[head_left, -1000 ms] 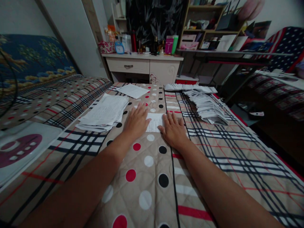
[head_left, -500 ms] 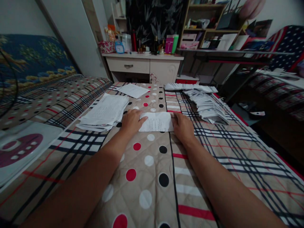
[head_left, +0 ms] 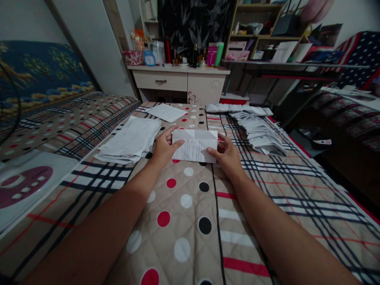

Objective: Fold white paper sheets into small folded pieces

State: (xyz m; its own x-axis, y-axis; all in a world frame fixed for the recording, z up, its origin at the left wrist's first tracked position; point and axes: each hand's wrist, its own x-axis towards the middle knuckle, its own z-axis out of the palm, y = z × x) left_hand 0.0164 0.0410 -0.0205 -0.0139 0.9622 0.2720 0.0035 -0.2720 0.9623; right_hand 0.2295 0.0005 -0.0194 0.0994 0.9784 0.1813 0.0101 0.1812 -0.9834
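Observation:
Between my two hands is a folded sheet of printed paper (head_left: 194,147), with a crease running down its upper part. My left hand (head_left: 166,145) grips its left edge, thumb on the front face and fingers behind. On the right edge, my right hand (head_left: 227,152) pinches it the same way, thumb on the print. The paper is tilted up a little over the spotted bedspread (head_left: 184,221). Left of my left hand lies a stack of loose papers (head_left: 130,138). To the right of my right hand, a fanned row of folded papers (head_left: 258,132) rests on the bedspread.
A single white sheet (head_left: 166,113) lies at the far side of the bed, with a long white bundle (head_left: 237,109) to its right. A clear plastic bag with a purple print (head_left: 35,180) sits at left. Beyond stands a white dresser (head_left: 160,81) with bottles on top.
The folded paper has been lifted from lying flat and tilted up. My fingers have moved behind it, and my right thumb now presses on its front.

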